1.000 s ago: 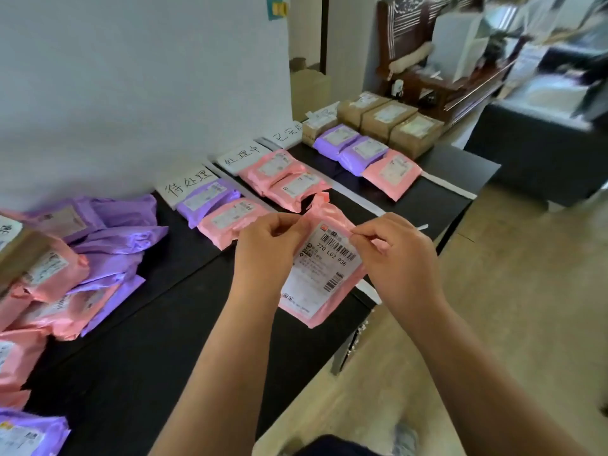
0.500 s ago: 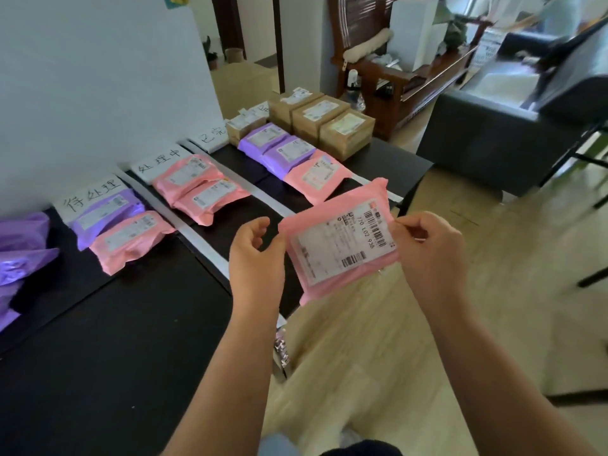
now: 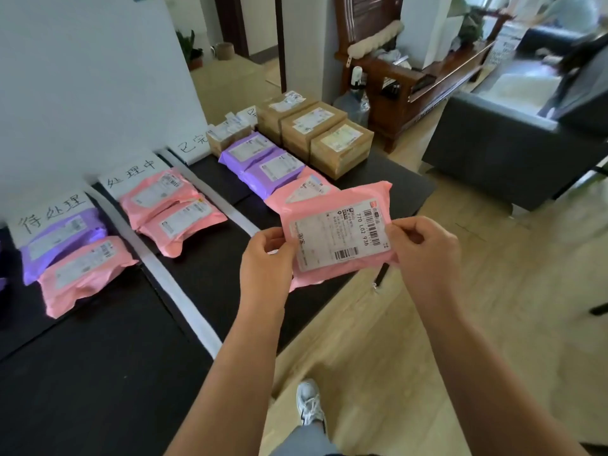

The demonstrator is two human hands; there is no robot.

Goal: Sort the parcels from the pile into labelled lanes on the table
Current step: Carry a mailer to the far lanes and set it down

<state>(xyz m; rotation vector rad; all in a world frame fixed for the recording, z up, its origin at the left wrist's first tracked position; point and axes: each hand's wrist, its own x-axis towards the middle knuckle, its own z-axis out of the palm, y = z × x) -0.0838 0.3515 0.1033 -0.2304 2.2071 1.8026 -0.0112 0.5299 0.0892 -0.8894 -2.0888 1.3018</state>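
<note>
Both hands hold one pink parcel (image 3: 342,232) up in the air, over the front edge of the table (image 3: 98,373), near its far end. The left hand (image 3: 266,258) pinches the parcel's left edge, and the right hand (image 3: 424,255) pinches its right edge. The fingers of both hands are curled and clamped on the plastic. The white label with bar codes faces up. Two white strips (image 3: 184,304) run across the table from the wall side to the front edge and cut it into lanes. Paper signs (image 3: 49,215) lie at the wall side, one for each lane. The near lane has a purple bag (image 3: 62,238) and a pink bag (image 3: 82,271), touching. Black table top shows between them and the front edge. The middle lane has two pink bags (image 3: 158,192) side by side, with black top showing in front of them too. The far lane is crowded with two purple bags (image 3: 273,169), a pink pack (image 3: 302,189) partly hidden behind the parcel, and three brown boxes (image 3: 342,146) that reach the table's far end. Past the front edge is a wide stretch of wood floor (image 3: 427,340) with a white shoe (image 3: 309,403) on it. A grey sofa (image 3: 510,153) stands well apart from the table's far end.
</note>
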